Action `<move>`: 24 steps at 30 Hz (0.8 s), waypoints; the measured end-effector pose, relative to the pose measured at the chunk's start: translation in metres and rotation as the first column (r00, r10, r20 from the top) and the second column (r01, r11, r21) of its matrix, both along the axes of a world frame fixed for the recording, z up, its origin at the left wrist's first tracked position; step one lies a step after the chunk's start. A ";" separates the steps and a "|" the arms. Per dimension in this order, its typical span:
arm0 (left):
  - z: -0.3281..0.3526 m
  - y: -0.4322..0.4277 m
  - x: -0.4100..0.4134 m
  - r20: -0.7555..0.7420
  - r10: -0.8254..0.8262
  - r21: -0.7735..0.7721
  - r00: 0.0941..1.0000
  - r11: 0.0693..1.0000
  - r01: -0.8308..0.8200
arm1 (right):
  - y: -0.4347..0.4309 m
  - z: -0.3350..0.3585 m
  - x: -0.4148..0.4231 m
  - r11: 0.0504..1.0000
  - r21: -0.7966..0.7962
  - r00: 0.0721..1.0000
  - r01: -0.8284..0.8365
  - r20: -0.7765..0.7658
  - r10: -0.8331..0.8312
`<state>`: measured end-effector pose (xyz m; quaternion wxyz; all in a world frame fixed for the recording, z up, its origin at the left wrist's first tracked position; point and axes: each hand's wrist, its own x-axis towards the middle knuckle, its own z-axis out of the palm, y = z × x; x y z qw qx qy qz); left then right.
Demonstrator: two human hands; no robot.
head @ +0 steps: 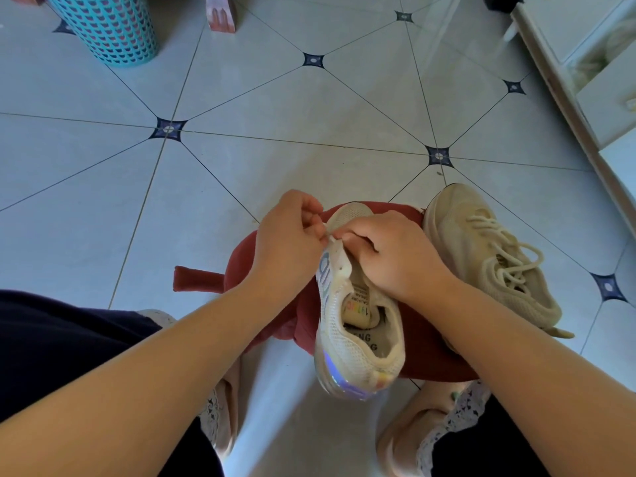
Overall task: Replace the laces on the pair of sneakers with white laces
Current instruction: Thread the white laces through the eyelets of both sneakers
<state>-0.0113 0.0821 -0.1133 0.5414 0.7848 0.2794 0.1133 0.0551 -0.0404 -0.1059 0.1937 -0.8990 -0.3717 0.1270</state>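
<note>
A white mesh sneaker (pixel 354 342) with an iridescent sole lies heel toward me on a red cloth (pixel 426 359). My left hand (pixel 289 242) pinches a short bit of white lace (pixel 328 232) at the sneaker's left eyelet row, near the toe. My right hand (pixel 395 256) lies curled over the tongue area, its fingertips meeting the left hand at that same spot and hiding the eyelets below. The second sneaker (pixel 488 256), cream with cream laces threaded in, rests on the floor to the right, toe pointing away.
Grey tiled floor (pixel 275 115) stretches ahead. A turquoise mesh basket (pixel 106 25) stands at the far left and a pink furniture leg (pixel 222 15) beside it. A white cabinet (pixel 592 80) runs along the right. My slippered feet (pixel 413 432) sit below the cloth.
</note>
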 end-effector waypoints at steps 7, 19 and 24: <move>0.023 0.015 0.008 0.052 0.264 -0.342 0.963 0.911 -0.232 | 0.002 0.006 0.001 1.000 0.023 0.993 0.017 -0.115 -0.015; 0.038 0.027 0.002 -0.143 -0.184 -0.133 0.972 0.977 0.165 | -0.006 0.004 0.000 0.998 0.062 1.000 0.000 -0.016 0.001; 0.010 0.016 0.003 -0.322 -0.385 0.228 0.865 0.855 0.465 | -0.004 0.006 -0.001 0.996 0.090 1.000 -0.009 -0.024 0.011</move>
